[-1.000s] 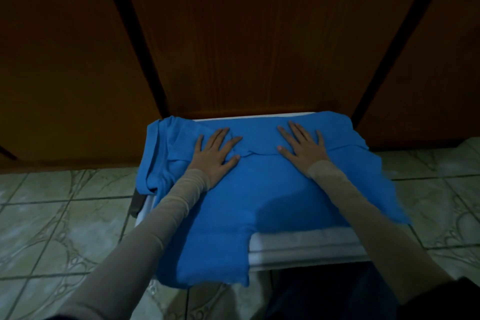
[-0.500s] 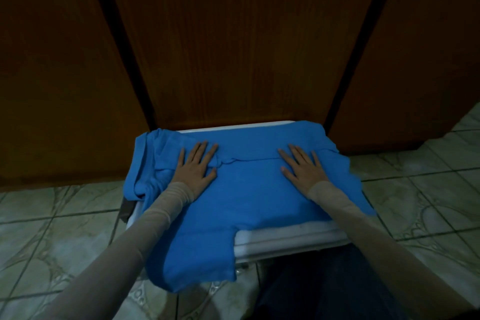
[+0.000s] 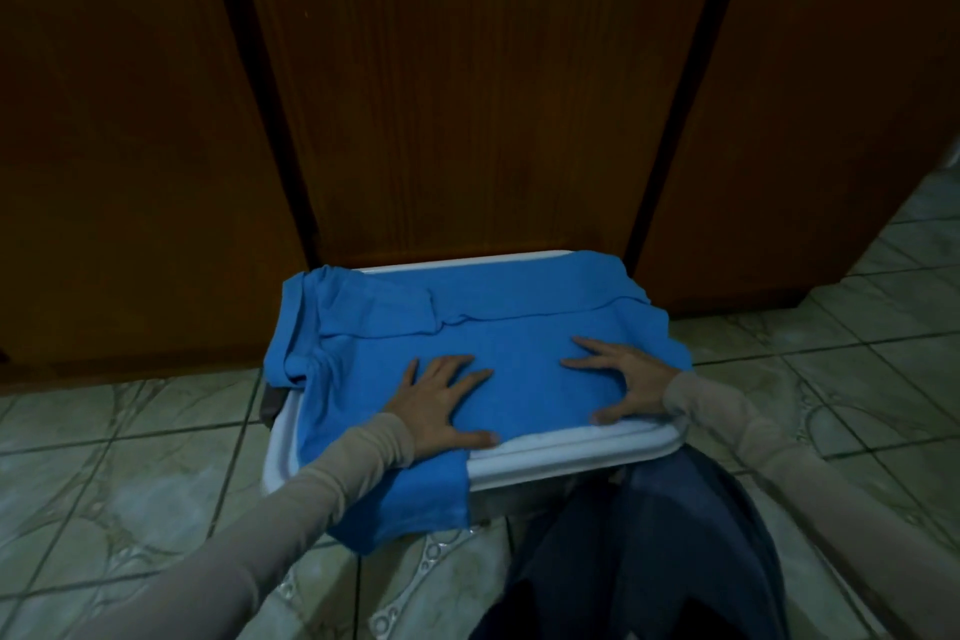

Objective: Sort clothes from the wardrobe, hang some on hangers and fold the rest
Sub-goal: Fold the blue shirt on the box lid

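Both the left hand (image 3: 441, 403) and right hand (image 3: 626, 382), fingers spread flat, pressed the blue shirt (image 3: 519, 327) on the white desk (image 3: 571, 455) at 6 o'clock, folding seemingly barely begun.

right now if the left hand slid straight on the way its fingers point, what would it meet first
The left hand lies flat on the blue shirt, fingers pointing forward and a little right. Going on, it would likely meet first the raised fold ridge across the shirt, then the wardrobe door beyond, though depth is hard to judge.
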Available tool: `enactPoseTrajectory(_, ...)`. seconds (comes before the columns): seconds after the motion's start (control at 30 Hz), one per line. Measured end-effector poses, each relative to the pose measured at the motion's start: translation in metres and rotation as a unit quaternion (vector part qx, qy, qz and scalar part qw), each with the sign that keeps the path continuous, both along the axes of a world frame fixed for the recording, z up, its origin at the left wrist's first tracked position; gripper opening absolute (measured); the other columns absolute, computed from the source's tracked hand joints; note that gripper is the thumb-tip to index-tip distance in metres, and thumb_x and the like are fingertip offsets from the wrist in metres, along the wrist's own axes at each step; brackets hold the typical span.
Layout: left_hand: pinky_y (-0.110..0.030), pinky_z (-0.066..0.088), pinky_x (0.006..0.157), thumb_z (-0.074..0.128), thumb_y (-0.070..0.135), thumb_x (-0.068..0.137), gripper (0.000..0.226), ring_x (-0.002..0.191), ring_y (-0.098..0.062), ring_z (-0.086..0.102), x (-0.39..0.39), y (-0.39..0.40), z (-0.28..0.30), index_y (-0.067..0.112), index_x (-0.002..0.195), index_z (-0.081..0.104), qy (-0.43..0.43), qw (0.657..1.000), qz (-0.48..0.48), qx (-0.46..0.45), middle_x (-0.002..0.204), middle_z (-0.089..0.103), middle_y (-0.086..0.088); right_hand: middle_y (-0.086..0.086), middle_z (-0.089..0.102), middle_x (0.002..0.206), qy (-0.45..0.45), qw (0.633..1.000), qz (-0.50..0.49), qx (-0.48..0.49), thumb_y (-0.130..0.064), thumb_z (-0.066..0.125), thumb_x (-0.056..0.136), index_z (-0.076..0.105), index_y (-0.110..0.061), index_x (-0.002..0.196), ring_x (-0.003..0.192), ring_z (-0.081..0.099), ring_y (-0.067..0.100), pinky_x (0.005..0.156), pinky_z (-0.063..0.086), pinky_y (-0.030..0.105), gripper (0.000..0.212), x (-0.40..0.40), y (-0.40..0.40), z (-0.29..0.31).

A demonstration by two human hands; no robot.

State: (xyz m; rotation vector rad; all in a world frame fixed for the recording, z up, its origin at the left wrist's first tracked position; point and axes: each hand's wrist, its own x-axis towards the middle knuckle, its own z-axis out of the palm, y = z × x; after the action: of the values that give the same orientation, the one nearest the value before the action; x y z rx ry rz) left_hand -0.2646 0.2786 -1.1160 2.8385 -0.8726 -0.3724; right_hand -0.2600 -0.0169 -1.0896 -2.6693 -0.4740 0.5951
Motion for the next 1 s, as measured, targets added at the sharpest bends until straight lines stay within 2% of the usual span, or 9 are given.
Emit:
enactPoseTrajectory(0.07,-0.048,0.01,0.115,0.022,0.095,0.04,0.124,0.14,-0.016,0.012,-0.001,-0.007,0.01,0.033,0.148,0.017,-0.002,1.0,-0.004,0.016,0.152,0.014,0.005,-0.008,0.008,0.156,0.039,0.999,0.0,0.006,-0.02,0.074,0.079,0.034,-0.032,0.142,0.143,0.012,0.014,0.114,0.009,0.027,0.075,-0.002,-0.005,0.007)
enactPoseTrajectory(0.2,-0.04,0.034,0.104,0.064,0.053,0.068,0.093,0.134,-0.019,0.022,0.003,-0.009,0.036,0.027,0.146,0.022,0.036,0.997,-0.026,0.064,0.147,0.023,0.002,-0.009,0.021,0.153,0.02,0.999,-0.01,-0.044,0.005,0.061,0.077,0.043,-0.028,0.136,0.14,0.022,0.014,0.111,0.015,0.022,0.069,-0.003,-0.01,0.012)
enactPoseTrajectory(0.27,-0.042,0.034,0.106,0.067,0.031,0.078,0.083,0.136,-0.022,0.021,0.006,-0.012,0.042,0.023,0.146,0.02,0.064,0.993,-0.028,0.092,0.149,0.021,0.0,-0.007,0.036,0.146,-0.033,0.997,-0.048,-0.053,0.002,0.055,0.08,0.048,-0.027,0.13,0.136,0.032,0.015,0.109,0.022,0.021,0.059,-0.003,-0.014,0.01)
enactPoseTrajectory(0.37,-0.037,0.032,0.107,0.064,0.019,0.083,0.064,0.13,-0.024,0.033,0.017,-0.014,0.052,0.016,0.14,0.033,0.126,0.99,0.001,0.067,0.144,0.033,-0.005,-0.005,0.05,0.131,-0.09,0.99,-0.072,-0.08,-0.008,0.057,0.08,0.052,-0.032,0.118,0.123,0.046,0.017,0.101,0.038,0.029,0.045,0.002,-0.018,0.005)
enactPoseTrajectory(0.47,-0.024,0.039,0.089,0.053,0.006,0.086,0.034,0.111,-0.021,0.051,0.04,-0.012,0.064,0.01,0.121,0.054,0.154,0.986,0.056,-0.002,0.128,0.054,-0.01,-0.004,0.055,0.116,-0.138,0.972,-0.103,-0.159,-0.007,0.052,0.082,0.05,-0.031,0.103,0.108,0.053,0.019,0.083,0.041,0.028,0.032,0.007,-0.018,0.015)
enactPoseTrajectory(0.57,-0.022,0.035,0.087,0.049,0.008,0.091,0.034,0.12,-0.023,0.048,0.064,-0.009,0.074,0.008,0.125,0.055,0.142,0.983,0.111,-0.032,0.128,0.054,-0.009,0.006,0.06,0.114,-0.17,0.955,-0.193,-0.147,-0.007,0.05,0.087,0.057,-0.024,0.111,0.104,0.056,0.025,0.083,0.043,0.032,0.03,0.019,-0.024,0.026)
enactPoseTrajectory(0.77,-0.027,0.035,0.092,0.048,0.032,0.097,0.044,0.123,-0.029,0.047,0.101,-0.012,0.061,0.004,0.13,0.05,0.12,0.967,0.207,-0.087,0.134,0.051,-0.014,0.009,0.063,0.11,-0.14,0.934,-0.317,0.088,-0.008,0.061,0.087,0.063,-0.013,0.098,0.104,0.057,0.024,0.085,0.043,0.03,0.012,0.05,-0.044,0.035)
enactPoseTrajectory(0.87,-0.031,0.033,0.104,0.041,0.041,0.098,0.053,0.13,-0.027,0.041,0.107,-0.025,0.053,0.009,0.139,0.041,0.061,0.965,0.243,-0.072,0.144,0.043,-0.011,0.01,0.058,0.119,-0.091,0.895,-0.401,0.171,-0.014,0.066,0.085,0.06,-0.005,0.114,0.102,0.053,0.023,0.08,0.04,0.028,0.031,0.062,-0.044,0.032)
enactPoseTrajectory(1.0,-0.032,0.041,0.094,0.04,0.048,0.096,0.048,0.119,-0.025,0.051,0.108,-0.035,0.049,0.016,0.13,0.05,-0.023,0.97,0.239,0.021,0.132,0.053,-0.007,0.016,0.05,0.133,-0.077,0.825,-0.504,0.243,-0.021,0.073,0.08,0.048,-0.001,0.131,0.121,0.048,0.033,0.096,0.042,0.038,0.061,0.076,-0.045,0.021)
